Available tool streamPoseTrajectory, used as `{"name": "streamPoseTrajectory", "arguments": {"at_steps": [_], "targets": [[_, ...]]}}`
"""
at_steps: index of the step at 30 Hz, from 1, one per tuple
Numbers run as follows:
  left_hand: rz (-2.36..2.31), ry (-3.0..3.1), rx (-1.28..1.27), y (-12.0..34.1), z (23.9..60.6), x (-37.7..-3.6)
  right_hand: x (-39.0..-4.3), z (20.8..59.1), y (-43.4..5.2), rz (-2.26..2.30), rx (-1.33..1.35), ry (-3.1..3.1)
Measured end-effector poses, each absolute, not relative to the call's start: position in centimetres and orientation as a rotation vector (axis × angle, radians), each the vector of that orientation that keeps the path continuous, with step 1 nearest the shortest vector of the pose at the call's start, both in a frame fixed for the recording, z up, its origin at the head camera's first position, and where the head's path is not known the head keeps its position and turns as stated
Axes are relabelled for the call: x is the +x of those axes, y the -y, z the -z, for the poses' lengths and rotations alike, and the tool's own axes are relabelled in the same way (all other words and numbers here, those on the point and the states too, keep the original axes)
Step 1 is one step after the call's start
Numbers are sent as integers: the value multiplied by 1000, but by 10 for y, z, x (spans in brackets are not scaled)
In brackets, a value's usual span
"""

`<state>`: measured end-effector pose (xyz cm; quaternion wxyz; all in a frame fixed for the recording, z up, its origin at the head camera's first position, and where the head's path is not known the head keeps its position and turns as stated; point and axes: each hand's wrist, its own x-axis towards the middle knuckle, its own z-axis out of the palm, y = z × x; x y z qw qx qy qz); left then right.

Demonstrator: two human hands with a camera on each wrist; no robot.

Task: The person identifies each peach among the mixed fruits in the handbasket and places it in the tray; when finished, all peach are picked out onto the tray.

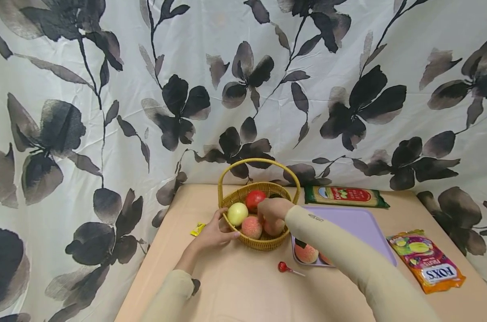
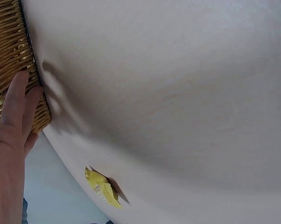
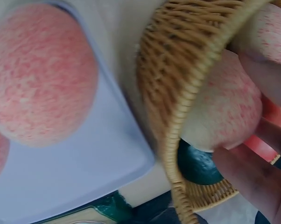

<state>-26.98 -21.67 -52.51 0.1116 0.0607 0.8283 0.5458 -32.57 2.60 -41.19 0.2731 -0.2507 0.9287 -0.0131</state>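
Right hand (image 1: 273,210) is curled round a pink speckled peach (image 3: 227,109) inside the round woven wicker basket (image 1: 263,243), fingers (image 3: 252,175) wrapped under it. Left hand (image 1: 215,232) lies flat against the basket's outer wall, fingers (image 2: 14,105) straight, steadying it.

Likely step: lifting that peach out. To do it well: keep the left hand pressing the wall so the basket doesn't tip, lift straight up, clear the arched handle (image 1: 259,163), avoid nudging the yellow-green apple (image 1: 237,213) and red apple (image 1: 254,199). Lilac plastic tray (image 1: 356,223) sits just beside the basket, already holding another pink peach (image 1: 306,253).
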Motion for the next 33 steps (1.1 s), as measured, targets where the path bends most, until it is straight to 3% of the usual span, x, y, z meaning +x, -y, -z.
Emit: {"name": "streamPoseTrajectory", "arguments": {"at_steps": [6, 18, 33], "targets": [[-1613, -2426, 175, 214, 525, -271, -321, 418, -35, -90, -882, -2594], [-1572, -2451, 183, 211, 528, -270, -322, 423, -38, -116, -898, -2601], [-1681, -2336, 159, 214, 525, -267, -323, 371, -55, 69, -1003, -2551]]}}
